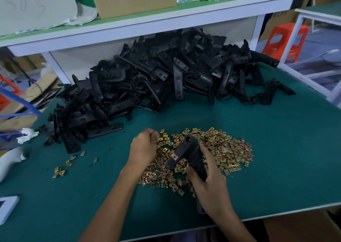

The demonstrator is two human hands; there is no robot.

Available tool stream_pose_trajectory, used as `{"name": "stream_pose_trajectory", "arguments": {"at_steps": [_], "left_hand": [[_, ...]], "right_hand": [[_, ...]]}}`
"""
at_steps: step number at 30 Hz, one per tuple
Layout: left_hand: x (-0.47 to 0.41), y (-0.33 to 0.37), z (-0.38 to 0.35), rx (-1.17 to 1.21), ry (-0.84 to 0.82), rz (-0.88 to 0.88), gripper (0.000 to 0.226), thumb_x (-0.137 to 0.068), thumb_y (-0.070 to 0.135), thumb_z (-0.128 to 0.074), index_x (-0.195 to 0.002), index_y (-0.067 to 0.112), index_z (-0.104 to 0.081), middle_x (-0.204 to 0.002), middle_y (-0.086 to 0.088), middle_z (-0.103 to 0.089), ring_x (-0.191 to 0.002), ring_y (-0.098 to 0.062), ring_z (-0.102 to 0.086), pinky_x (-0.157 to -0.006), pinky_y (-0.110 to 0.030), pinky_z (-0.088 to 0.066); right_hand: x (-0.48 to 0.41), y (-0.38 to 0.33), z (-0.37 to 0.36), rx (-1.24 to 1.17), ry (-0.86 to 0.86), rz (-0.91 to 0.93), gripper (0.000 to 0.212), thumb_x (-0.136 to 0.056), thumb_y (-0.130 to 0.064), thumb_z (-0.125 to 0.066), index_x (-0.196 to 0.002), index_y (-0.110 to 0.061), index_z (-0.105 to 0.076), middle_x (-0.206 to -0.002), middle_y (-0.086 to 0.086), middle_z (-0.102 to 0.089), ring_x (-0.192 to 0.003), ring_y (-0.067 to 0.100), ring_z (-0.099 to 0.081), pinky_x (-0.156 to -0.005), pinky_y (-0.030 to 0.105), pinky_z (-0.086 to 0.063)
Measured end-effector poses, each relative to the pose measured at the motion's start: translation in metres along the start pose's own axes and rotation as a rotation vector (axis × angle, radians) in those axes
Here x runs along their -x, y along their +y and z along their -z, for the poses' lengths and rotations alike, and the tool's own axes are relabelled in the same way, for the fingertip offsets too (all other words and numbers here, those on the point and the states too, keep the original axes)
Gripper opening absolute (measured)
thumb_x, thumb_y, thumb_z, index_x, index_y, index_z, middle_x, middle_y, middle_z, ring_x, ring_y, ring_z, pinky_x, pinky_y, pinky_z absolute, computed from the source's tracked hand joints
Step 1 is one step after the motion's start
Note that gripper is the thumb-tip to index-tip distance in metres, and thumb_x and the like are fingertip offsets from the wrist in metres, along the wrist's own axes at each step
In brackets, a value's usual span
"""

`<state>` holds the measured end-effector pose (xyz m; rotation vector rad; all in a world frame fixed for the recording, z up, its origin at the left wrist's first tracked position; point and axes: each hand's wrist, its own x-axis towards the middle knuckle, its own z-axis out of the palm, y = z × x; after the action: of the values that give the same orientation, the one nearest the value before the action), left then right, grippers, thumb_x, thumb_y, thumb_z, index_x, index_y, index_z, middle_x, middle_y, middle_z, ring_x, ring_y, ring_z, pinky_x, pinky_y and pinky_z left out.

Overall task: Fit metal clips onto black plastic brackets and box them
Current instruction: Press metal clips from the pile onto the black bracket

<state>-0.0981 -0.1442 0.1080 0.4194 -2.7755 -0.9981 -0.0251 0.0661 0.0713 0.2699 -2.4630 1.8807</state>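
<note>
My right grip point(206, 182) is wrapped round a matte black plastic bracket point(190, 153), held over the clips point(221, 149) — small square brassy metal pieces spread on the green counter point(276, 149). Its long axis runs away from me, tip tilted left. My left grip point(144, 145) curls at the clips' left edge — holding anything, I cannot tell. Behind the clips lies a tangled black heap point(147, 79) of brackets; farther behind, a shut cardboard box point(132, 0) on a shelf point(184, 14).

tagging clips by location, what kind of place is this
Most likely a small factory assembly bench: a heap of black plastic brackets and a spread of metal clips on a green work mat, with a cardboard box shelved above.
</note>
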Motion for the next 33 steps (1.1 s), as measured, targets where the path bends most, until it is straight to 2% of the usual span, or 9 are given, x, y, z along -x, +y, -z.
{"name": "stream_pose_trajectory", "arguments": {"at_steps": [2, 6, 9, 13, 16, 18, 22, 26, 33], "left_hand": [[0.008, 0.001, 0.008, 0.122, -0.001, 0.038, 0.025, -0.107, 0.032, -0.045, -0.1, 0.019, -0.065, -0.073, 0.008, -0.062, -0.052, -0.002, -0.052, -0.047, -0.016, -0.035], [0.032, 0.007, 0.02, 0.448, -0.005, 0.043, 0.022, -0.107, 0.025, -0.045, -0.109, 0.033, -0.066, -0.093, 0.013, -0.066, -0.079, 0.002, -0.062, -0.071, -0.018, -0.048], [0.045, 0.016, 0.026, 0.576, -0.046, 0.071, 0.026, -0.106, 0.015, -0.048, -0.104, 0.03, -0.07, -0.087, 0.005, -0.063, -0.07, -0.006, -0.053, -0.067, -0.025, -0.047], [0.056, 0.03, 0.028, 0.729, -0.134, 0.072, 0.018, -0.102, 0.009, -0.057, -0.107, 0.019, -0.071, -0.091, 0.0, -0.076, -0.078, -0.008, -0.065, -0.074, -0.022, -0.056], [0.062, 0.043, 0.023, 0.748, -0.173, 0.03, 0.018, -0.099, 0.011, -0.061, -0.103, 0.022, -0.074, -0.093, 0.004, -0.078, -0.086, -0.005, -0.071, -0.073, -0.016, -0.054], [0.063, 0.049, 0.02, 0.762, -0.179, 0.033, 0.019, -0.098, 0.012, -0.064, -0.096, 0.025, -0.078, -0.089, 0.005, -0.077, -0.083, -0.003, -0.07, -0.068, -0.013, -0.052], [0.064, 0.055, 0.016, 0.832, -0.184, 0.08, 0.024, -0.096, 0.009, -0.066, -0.087, 0.027, -0.08, -0.085, 0.005, -0.077, -0.08, -0.007, -0.07, -0.066, -0.017, -0.054], [0.065, 0.056, 0.015, 0.836, -0.175, 0.127, 0.022, -0.094, 0.01, -0.068, -0.086, 0.026, -0.081, -0.087, 0.0, -0.077, -0.082, -0.01, -0.071, -0.071, -0.024, -0.059], [0.066, 0.058, 0.018, 0.825, -0.199, 0.161, 0.016, -0.092, 0.009, -0.071, -0.089, 0.019, -0.082, -0.086, 0.0, -0.078, -0.08, -0.011, -0.071, -0.071, -0.026, -0.059]], "right_hand": [[0.0, 0.0, 0.0, -0.015, 0.0, 0.004, 0.064, -0.095, -0.046, -0.064, -0.135, -0.075, -0.023, -0.115, -0.012, -0.071, -0.085, 0.012, -0.071, -0.081, 0.046, -0.057], [0.001, 0.001, 0.001, -0.053, -0.012, -0.01, 0.063, -0.095, -0.041, -0.066, -0.143, -0.062, -0.029, -0.101, -0.016, -0.074, -0.067, 0.012, -0.071, -0.062, 0.03, -0.058], [0.001, 0.001, 0.001, -0.056, -0.018, -0.031, 0.065, -0.096, -0.039, -0.066, -0.149, -0.052, -0.031, -0.096, -0.015, -0.075, -0.062, 0.013, -0.07, -0.059, 0.028, -0.057], [0.001, -0.001, 0.001, -0.038, -0.029, -0.027, 0.066, -0.096, -0.034, -0.066, -0.151, -0.046, -0.031, -0.088, -0.012, -0.075, -0.058, 0.013, -0.068, -0.056, 0.031, -0.058], [0.002, -0.002, 0.0, -0.029, -0.022, -0.012, 0.067, -0.095, -0.029, -0.067, -0.15, -0.048, -0.034, -0.09, -0.014, -0.075, -0.062, 0.011, -0.069, -0.057, 0.025, -0.055], [0.002, -0.004, 0.0, -0.032, -0.027, -0.006, 0.068, -0.095, -0.029, -0.068, -0.147, -0.055, -0.033, -0.091, -0.015, -0.075, -0.065, 0.009, -0.069, -0.058, 0.023, -0.054], [0.003, -0.006, 0.0, -0.05, -0.03, -0.015, 0.07, -0.095, -0.027, -0.068, -0.144, -0.061, -0.032, -0.089, -0.015, -0.074, -0.066, 0.009, -0.069, -0.059, 0.02, -0.052], [0.003, -0.007, 0.0, -0.061, -0.043, -0.039, 0.07, -0.096, -0.026, -0.067, -0.147, -0.056, -0.032, -0.088, -0.015, -0.074, -0.066, 0.01, -0.069, -0.059, 0.022, -0.053], [0.004, -0.01, 0.002, -0.045, -0.048, -0.04, 0.068, -0.096, -0.025, -0.068, -0.152, -0.043, -0.034, -0.085, -0.011, -0.074, -0.064, 0.01, -0.068, -0.058, 0.023, -0.053]]}}
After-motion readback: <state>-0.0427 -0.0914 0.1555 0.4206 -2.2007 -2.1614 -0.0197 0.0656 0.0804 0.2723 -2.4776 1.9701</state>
